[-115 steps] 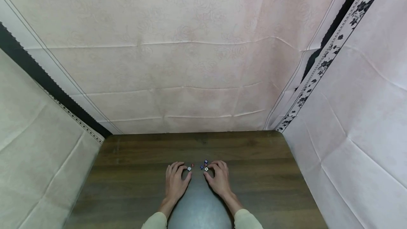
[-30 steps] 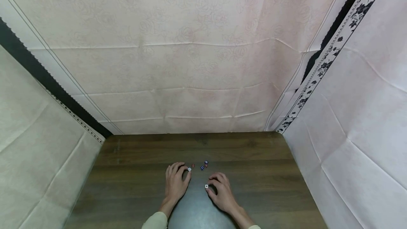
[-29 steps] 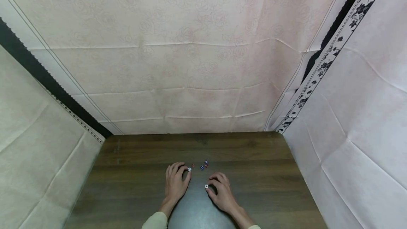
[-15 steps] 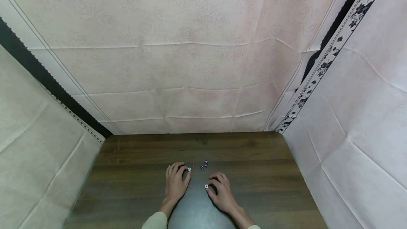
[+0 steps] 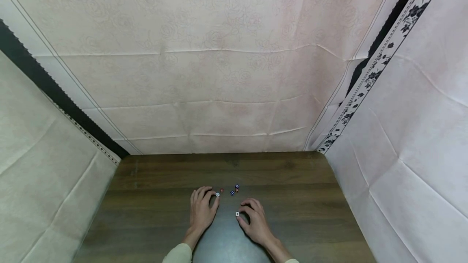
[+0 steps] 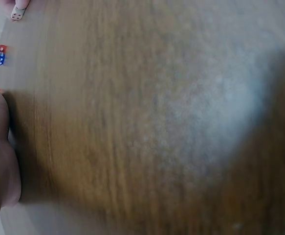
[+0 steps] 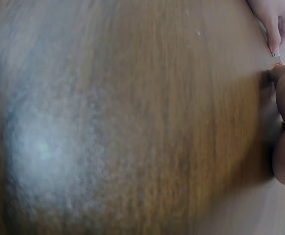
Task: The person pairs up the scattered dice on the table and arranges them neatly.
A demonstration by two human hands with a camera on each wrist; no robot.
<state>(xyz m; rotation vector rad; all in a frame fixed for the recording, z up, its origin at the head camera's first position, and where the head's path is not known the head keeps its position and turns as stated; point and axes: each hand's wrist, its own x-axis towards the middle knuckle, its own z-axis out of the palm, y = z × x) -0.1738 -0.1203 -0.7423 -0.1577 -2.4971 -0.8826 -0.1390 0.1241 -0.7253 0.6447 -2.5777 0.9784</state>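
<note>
In the head view my left hand [image 5: 202, 210] rests on the table and pinches a white die [image 5: 217, 194] between thumb and index finger. A second white die [image 5: 237, 214] is at the thumb and index fingertips of my right hand [image 5: 254, 222], which grips it nearer to me. The left wrist view shows that white die [image 6: 17, 13] with red pips. Between and beyond the hands lie a red die [image 5: 222, 190], a blue die [image 5: 232, 192], another blue die [image 5: 237, 186] and another red die [image 5: 237, 190]. In the wrist views each hand's own fingertips are mostly hidden.
The dice lie on a brown wood-grain table [image 5: 164, 173]. Pale patterned cloth [image 5: 219, 92] hangs behind the far edge, with more cloth [image 5: 402, 133] along the right side and the left. Light glares off the tabletop near me.
Since the earliest frame, my right hand has drawn the white die toward me, away from the blue and red dice. My left hand stays put. Over the last second nothing visibly moves.
</note>
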